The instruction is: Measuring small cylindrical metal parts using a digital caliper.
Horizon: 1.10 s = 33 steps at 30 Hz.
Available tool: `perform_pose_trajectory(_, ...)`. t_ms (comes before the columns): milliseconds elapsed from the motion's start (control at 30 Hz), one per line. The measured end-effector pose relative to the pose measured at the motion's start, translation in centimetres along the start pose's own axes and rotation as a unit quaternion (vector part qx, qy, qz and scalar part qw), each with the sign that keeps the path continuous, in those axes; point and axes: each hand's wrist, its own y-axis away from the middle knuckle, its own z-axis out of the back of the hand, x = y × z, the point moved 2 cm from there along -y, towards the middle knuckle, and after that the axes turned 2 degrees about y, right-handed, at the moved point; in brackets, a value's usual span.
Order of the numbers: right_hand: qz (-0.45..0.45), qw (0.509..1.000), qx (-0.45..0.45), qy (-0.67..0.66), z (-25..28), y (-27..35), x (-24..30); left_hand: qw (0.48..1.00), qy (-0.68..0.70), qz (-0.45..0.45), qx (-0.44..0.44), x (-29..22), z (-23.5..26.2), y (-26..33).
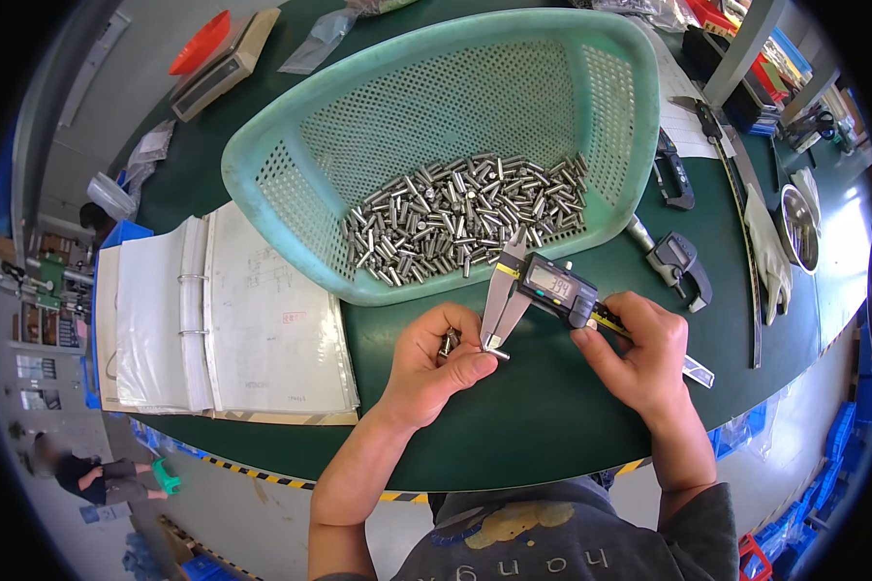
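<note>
Between thumb and fingers, my left hand [438, 366] pinches a small metal pin [496, 353], and more pins show in its curled fingers. My right hand [639, 353] grips the beam of a digital caliper [556, 288]. The caliper's jaws reach down to the pinched pin and appear to touch it; whether they close fully on it I cannot tell. Just beyond both hands stands a pale green plastic basket [436, 87], tilted toward me. A heap of short shiny metal pins [455, 218] lies in it.
An open ring binder [271, 329] with sleeved pages lies left of the basket. Micrometers [680, 266], a long caliper [741, 213], white gloves [767, 252] and a metal bowl [797, 228] lie to the right. A scale [225, 66] stands far left. Another person [92, 474] sits at lower left.
</note>
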Motion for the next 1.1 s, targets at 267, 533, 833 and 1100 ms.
perform_pose_trajectory(267,0.026,0.999,-0.043,0.012,0.0,0.1,-0.4,0.992,0.114,0.059,0.011,0.8,0.3,0.1)
perform_pose_trajectory(533,0.051,0.998,0.020,0.034,-0.7,0.2,-0.3,0.956,0.239,0.169,0.028,1.8,0.1,0.1)
perform_pose_trajectory(833,0.000,1.000,-0.023,-0.014,-0.3,0.1,-1.0,0.972,-0.130,0.057,-0.187,-0.8,2.7,-0.3)
perform_pose_trajectory(1100,0.001,1.000,0.007,-0.020,-0.4,0.1,-0.5,0.677,-0.631,-0.229,-0.302,-1.7,3.4,-2.0)
